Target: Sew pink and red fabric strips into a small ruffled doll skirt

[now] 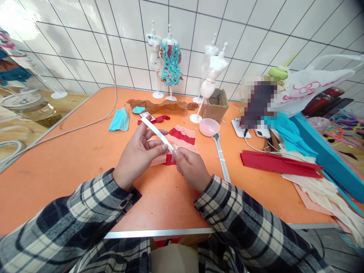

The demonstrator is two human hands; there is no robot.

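Note:
A narrow white strip runs slantwise between my hands above the table. My left hand has its fingers curled behind the strip and its thumb close to the lower part. At the strip's lower end, my right hand pinches with thumb and forefinger. Beneath and beyond my hands lie pink crepe paper and a dark red paper strip, partly hidden by my fingers. A red folded piece and a small printed card lie just past my left hand.
Behind stand small white dress forms, one in a turquoise ruffled dress. Around the orange table are a pink bowl, grey tongs, a cardboard box, turquoise paper, red paper and a cable.

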